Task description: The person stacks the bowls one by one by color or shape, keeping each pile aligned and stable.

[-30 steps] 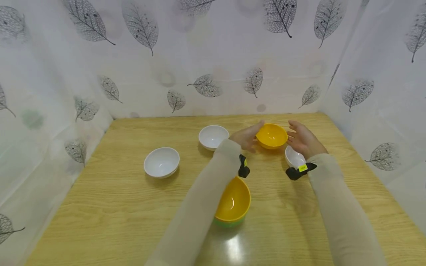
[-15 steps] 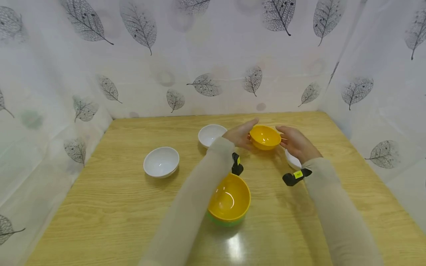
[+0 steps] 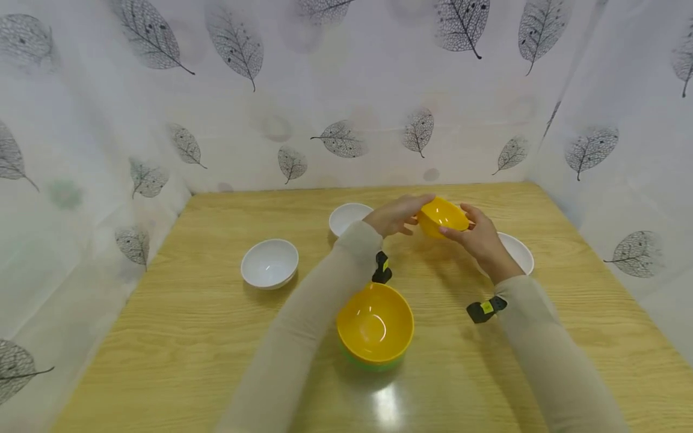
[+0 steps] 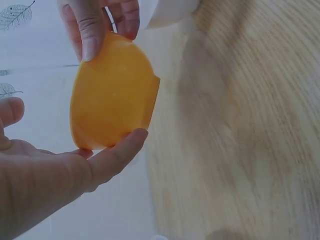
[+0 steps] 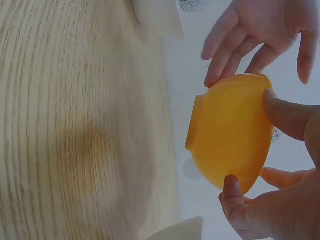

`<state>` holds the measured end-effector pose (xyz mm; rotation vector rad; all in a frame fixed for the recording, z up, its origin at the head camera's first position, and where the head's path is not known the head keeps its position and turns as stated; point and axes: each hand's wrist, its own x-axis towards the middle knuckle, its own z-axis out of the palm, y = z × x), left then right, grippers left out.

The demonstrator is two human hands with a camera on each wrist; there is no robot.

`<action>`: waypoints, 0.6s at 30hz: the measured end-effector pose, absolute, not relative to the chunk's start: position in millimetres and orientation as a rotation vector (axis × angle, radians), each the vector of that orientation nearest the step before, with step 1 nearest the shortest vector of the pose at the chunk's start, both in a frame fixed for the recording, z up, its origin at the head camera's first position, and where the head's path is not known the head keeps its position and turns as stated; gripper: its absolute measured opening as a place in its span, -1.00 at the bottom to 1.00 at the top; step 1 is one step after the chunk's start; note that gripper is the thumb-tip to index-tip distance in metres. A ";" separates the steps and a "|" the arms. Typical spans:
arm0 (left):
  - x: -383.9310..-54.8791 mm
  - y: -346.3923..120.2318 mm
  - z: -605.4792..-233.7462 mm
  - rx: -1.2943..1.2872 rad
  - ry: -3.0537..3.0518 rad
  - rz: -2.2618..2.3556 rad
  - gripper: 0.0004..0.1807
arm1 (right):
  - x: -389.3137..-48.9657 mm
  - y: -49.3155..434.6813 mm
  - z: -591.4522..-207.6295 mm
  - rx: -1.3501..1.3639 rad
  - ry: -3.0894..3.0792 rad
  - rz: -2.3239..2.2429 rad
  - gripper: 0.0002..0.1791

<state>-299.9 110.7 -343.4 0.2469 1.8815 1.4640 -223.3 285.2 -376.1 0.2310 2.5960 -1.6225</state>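
Note:
A small yellow bowl is held tilted above the far right part of the table, its reflection on the wood below. My right hand grips it by the rim; in the right wrist view the thumb lies on one side and the fingertips on another. On the bowl's left side, my left hand touches it with nearly straight fingers. The left thumb stands away from the bowl in the left wrist view.
Nearer me, a larger yellow bowl sits inside a green bowl, partly beside the left sleeve. White bowls stand at left, behind the left hand and beside the right hand. Leaf-printed curtains border the wooden table.
The small yellow bowl, earlier upright between both hands, is now raised and tipped over to one side. My right thumb has come round onto its rim, while the left hand's fingers have loosened.

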 end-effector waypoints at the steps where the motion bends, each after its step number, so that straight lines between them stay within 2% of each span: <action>1: -299.5 110.6 -341.4 0.246 1.886 1.460 -0.42 | -222.2 284.3 -375.4 0.238 2.607 -1.624 0.08; 9: -299.9 109.0 -323.9 0.355 1.881 1.470 -0.44 | -219.6 284.5 -367.8 0.243 2.659 -1.708 0.11; 18: -299.2 107.5 -312.1 0.386 1.932 1.486 -0.47 | -218.8 282.9 -365.0 0.231 2.621 -1.913 0.05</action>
